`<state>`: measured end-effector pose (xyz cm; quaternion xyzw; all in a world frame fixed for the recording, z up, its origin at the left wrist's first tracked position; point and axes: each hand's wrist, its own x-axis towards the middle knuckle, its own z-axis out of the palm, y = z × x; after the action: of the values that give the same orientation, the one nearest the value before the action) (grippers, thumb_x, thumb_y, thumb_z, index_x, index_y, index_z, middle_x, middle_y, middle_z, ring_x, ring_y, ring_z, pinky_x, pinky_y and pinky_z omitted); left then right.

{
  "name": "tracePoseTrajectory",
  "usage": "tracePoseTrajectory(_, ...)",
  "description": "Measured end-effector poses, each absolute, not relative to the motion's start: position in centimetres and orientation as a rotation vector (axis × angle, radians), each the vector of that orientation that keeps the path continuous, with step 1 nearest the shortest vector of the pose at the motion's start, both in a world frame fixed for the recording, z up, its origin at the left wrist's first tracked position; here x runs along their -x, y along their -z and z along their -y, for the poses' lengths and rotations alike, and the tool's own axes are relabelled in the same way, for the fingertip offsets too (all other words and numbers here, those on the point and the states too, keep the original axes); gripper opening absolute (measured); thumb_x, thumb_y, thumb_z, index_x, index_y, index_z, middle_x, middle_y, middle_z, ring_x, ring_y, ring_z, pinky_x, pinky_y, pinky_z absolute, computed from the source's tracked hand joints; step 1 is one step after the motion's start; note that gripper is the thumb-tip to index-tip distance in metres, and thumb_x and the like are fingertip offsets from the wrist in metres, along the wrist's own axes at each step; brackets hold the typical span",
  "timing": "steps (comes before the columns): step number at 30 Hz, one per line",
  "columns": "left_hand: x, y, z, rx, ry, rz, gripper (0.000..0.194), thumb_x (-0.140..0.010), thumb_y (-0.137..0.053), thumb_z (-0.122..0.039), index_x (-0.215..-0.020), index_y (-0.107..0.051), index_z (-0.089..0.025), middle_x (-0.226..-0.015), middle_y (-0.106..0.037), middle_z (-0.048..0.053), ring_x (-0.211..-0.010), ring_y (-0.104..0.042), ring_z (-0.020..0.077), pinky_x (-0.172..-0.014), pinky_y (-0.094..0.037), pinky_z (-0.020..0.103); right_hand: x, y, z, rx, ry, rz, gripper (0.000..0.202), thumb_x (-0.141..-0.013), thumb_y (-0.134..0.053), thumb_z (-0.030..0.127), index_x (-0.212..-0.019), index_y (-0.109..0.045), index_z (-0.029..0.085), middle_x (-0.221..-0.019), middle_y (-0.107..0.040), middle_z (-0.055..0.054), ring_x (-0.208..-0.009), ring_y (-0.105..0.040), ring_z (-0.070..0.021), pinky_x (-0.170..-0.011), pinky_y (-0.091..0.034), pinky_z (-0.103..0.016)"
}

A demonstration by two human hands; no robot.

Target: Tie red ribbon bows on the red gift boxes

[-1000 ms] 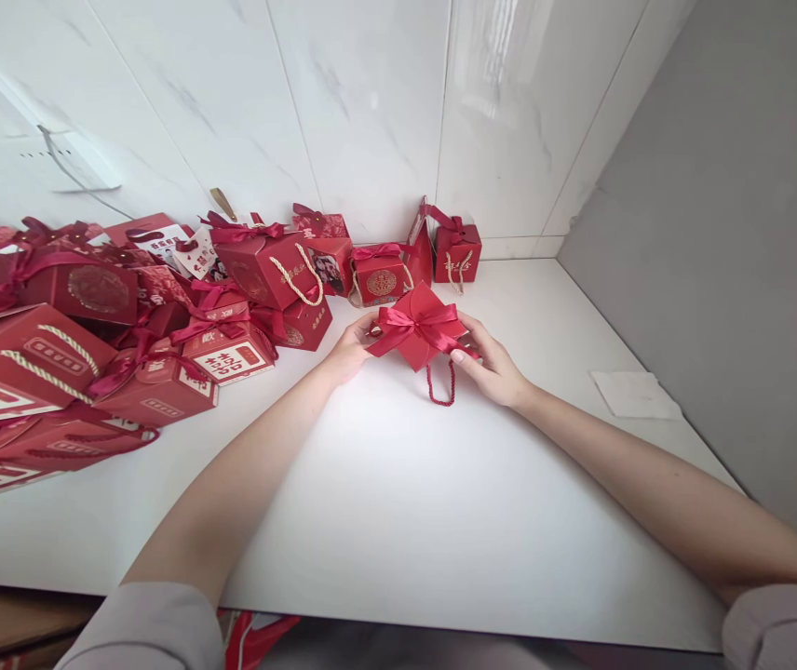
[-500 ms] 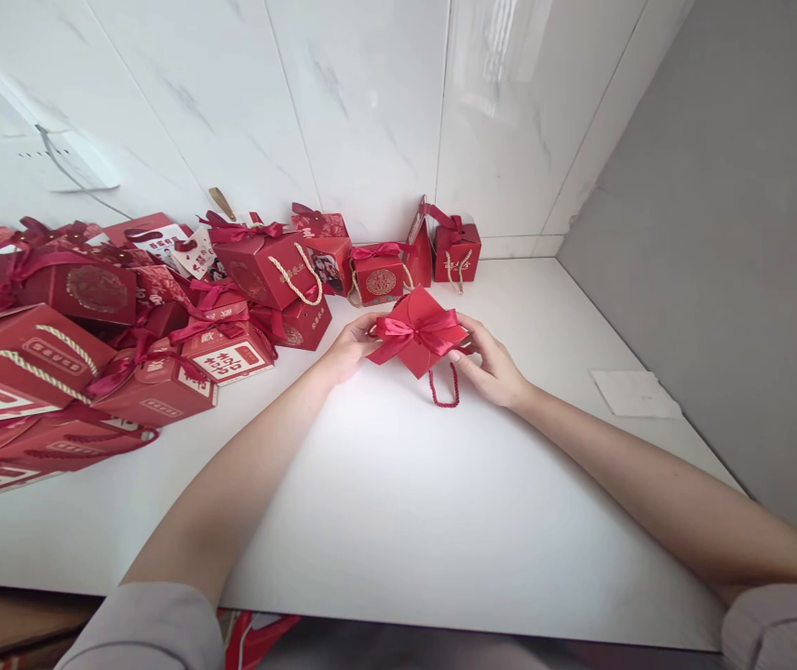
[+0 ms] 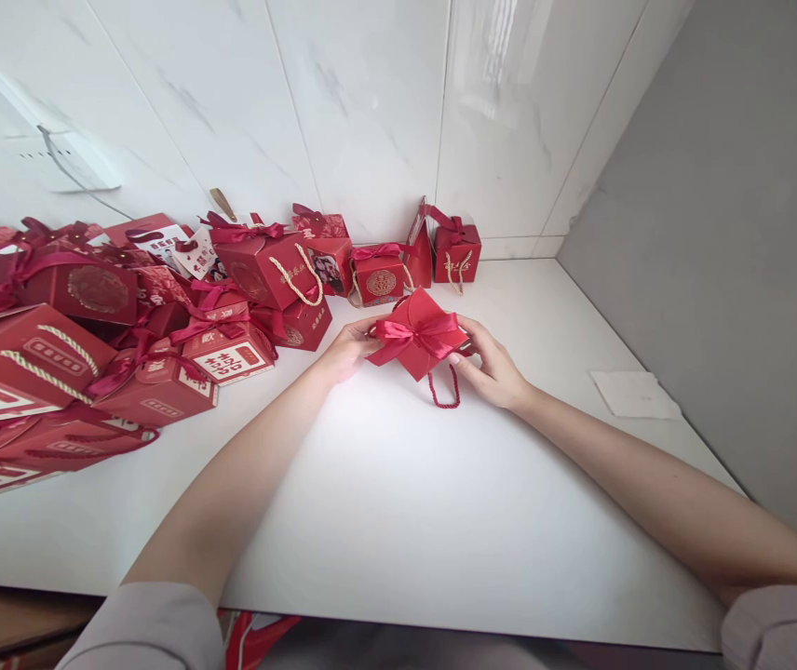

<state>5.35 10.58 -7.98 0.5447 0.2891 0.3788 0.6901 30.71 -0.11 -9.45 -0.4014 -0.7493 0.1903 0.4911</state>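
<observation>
A red gift box (image 3: 424, 358) with a shiny ribbon bow (image 3: 418, 335) tied across its top is between my two hands, near the middle of the white table. My left hand (image 3: 353, 348) grips its left side, the fingertips partly hidden behind the box. On the opposite side my right hand (image 3: 489, 363) holds it, thumb at the near edge and fingers curled behind. A dark red cord handle (image 3: 445, 388) loops down from the box's near side onto the table. The box's underside is hidden.
Many red gift boxes (image 3: 151, 386) with ribbons are piled at the left. A small red box with a gold emblem (image 3: 380, 281) and another red box (image 3: 457, 256) stand by the marbled wall (image 3: 371, 102). A white tissue (image 3: 634, 395) lies on the table (image 3: 405, 521) at right.
</observation>
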Motion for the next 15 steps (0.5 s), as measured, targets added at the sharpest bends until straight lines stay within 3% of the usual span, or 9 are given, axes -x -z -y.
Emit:
tracePoseTrajectory(9,-5.35,8.0,-10.61,-1.211,-0.842,-0.641,0.038,-0.06,-0.086,-0.019,-0.097,-0.078,-0.018,-0.098,-0.077,0.008,-0.099,-0.07,0.0253,-0.094,-0.05,0.037,-30.81,9.5,0.09,0.966,-0.471,1.823,0.056,-0.096,-0.053,0.039,-0.148,-0.034,0.033,-0.148,-0.047,-0.01,-0.12,-0.059,-0.0276,-0.091,-0.057,-0.042)
tracePoseTrajectory(15,-5.37,7.97,-10.65,-1.213,-0.847,-0.627,0.041,-0.058,-0.087,-0.019,-0.098,-0.077,-0.018,-0.101,-0.076,0.008,-0.101,-0.069,0.027,-0.095,-0.05,0.039,-31.16,9.6,0.07,0.976,-0.492,1.882,0.071,-0.086,-0.058,0.027,-0.151,-0.03,0.032,-0.15,-0.044,-0.01,-0.111,-0.062,-0.0272,-0.089,-0.057,-0.042)
